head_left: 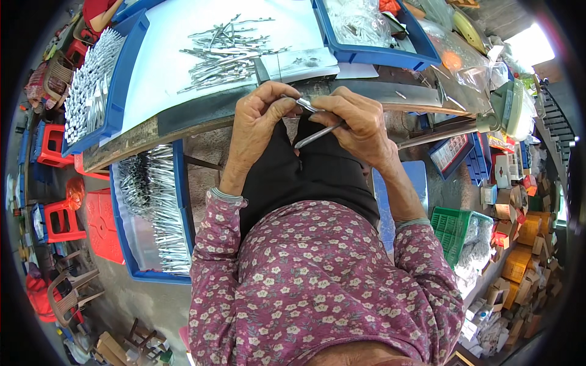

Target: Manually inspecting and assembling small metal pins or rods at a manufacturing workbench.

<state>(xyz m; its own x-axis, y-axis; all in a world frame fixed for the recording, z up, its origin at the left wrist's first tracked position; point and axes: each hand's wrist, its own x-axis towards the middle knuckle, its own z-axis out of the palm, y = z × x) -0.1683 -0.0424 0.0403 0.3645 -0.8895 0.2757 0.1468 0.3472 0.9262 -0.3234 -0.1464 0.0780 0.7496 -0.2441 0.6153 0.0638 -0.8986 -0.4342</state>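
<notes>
My left hand (259,119) and my right hand (360,125) meet in front of the table edge, over my lap in black trousers. Both pinch a slim silver metal piece (314,122), its upper end between the fingertips of both hands, its longer part slanting down left under my right hand. On the white sheet (165,55) ahead of my hands lies a loose pile of similar metal pieces (229,52). My sleeves are purple with small flowers.
A blue tray of sorted metal pieces (91,85) stands at the table's left. A blue crate of metal pieces (152,207) sits below at my left. A blue bin with plastic bags (372,30) is at the back right. Red stools, a green basket (455,229) and boxes surround.
</notes>
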